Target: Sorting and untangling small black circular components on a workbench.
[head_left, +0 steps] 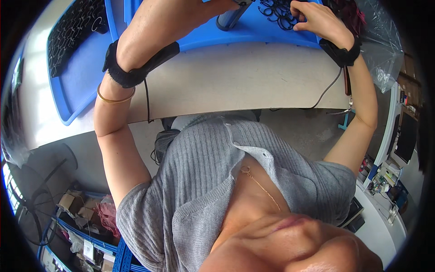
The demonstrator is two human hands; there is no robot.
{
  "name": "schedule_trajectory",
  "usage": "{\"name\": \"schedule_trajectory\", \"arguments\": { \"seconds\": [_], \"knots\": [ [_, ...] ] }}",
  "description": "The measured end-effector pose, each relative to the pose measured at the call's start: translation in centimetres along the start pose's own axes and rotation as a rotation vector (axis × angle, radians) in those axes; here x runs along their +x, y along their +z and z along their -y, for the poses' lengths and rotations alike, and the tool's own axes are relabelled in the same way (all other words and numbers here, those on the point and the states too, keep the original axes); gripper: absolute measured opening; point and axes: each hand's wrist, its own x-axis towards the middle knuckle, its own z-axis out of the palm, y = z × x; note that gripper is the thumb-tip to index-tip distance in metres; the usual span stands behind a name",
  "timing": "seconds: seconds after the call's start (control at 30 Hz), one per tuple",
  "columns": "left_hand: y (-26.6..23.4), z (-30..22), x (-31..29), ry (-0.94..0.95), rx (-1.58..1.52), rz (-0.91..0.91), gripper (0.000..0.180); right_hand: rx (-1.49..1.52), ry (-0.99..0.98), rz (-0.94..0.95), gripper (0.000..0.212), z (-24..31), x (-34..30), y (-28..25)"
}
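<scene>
My left hand [174, 20] reaches over a blue plastic tray [253, 34] at the top of the view. Its thumb points right, to the top of a dark grey cylinder [230, 19] standing in the tray. The upper edge cuts off the other fingers, so its grip is hidden. At the tray's right side, my right hand [319, 20] has its thumb and forefinger bent and apart. Those fingertips are beside a cluster of black curled, ring-like pieces [278, 13]; I see nothing clearly held between them.
Rows of similar black pieces [74, 34] fill part of another blue tray [74, 97] on the left. Both trays rest on a pale table [244, 75]. Black wrist straps trail cables. Clear plastic sheeting [380, 50] hangs right; a fan [41, 190] stands lower left.
</scene>
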Motion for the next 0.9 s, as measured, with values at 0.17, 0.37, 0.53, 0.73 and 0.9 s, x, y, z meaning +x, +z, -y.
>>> {"name": "schedule_trajectory", "arguments": {
  "seconds": [0.17,0.37,0.53,0.73,0.9],
  "knots": [
    [0.0,-0.7,0.1,-0.118,0.103,0.045,0.053,0.080,-0.037,0.063,0.026,-0.7,0.6,0.9],
    [-0.1,-0.2,0.0,-0.101,0.050,0.067,0.055,0.152,-0.057,0.074,0.022,0.1,0.4,0.5],
    [0.1,-1.0,0.1,-0.113,0.120,0.086,0.059,0.168,-0.112,0.034,0.022,1.0,0.2,-0.2],
    [-0.4,-0.8,0.3,-0.079,0.110,0.068,0.060,0.124,-0.233,0.036,0.018,0.3,0.5,0.7],
    [-0.9,-0.7,-0.1,0.038,0.067,0.013,0.053,0.096,-0.341,0.030,0.014,0.4,0.9,0.5]
  ]
}}
